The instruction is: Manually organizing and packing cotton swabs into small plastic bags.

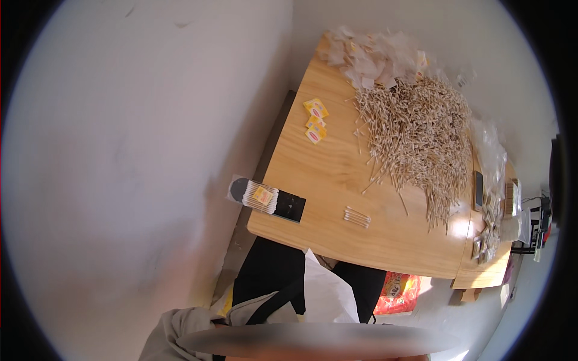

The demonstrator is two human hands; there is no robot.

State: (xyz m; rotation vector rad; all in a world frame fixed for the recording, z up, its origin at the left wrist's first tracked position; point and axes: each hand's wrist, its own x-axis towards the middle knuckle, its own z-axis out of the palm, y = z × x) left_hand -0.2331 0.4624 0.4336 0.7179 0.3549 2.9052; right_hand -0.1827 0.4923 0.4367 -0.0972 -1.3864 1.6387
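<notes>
In the lower part of the frame, a grey sleeve (171, 328) is showing at the left, and a blurred grey shape (313, 340) is stretching along the bottom edge. The person's hands are not showing clearly anywhere, so I cannot tell how far open they are being held or whether they are gripping anything.

Left of the frame's centre, a clear pack of cotton swabs (250, 200) is lying at the left edge of the wooden desk (337, 171), with a yellow label (263, 194) sitting in its middle. The pack is resting partly over a black plate (292, 207), whose right end is reaching onto the desk. To the right, just below the frame's centre, a short row of loose swabs (357, 217) is lying side by side.

At the upper right, a large heap of swabs (418, 132) is spreading over the desk, with a few strays lying along its left fringe. Crumpled clear bags (367, 63) are piling up above it, and a few yellow cards (315, 108) are lying to its left, partly overlapping. Toward the right edge, a dark flat rectangular object (478, 191) is lying near more clear plastic (490, 150) and a cluster of small packs (490, 231). Below the desk, a white sheet (325, 292) is hanging over black fabric (271, 265), and a red package (400, 293) is showing to the right.
</notes>
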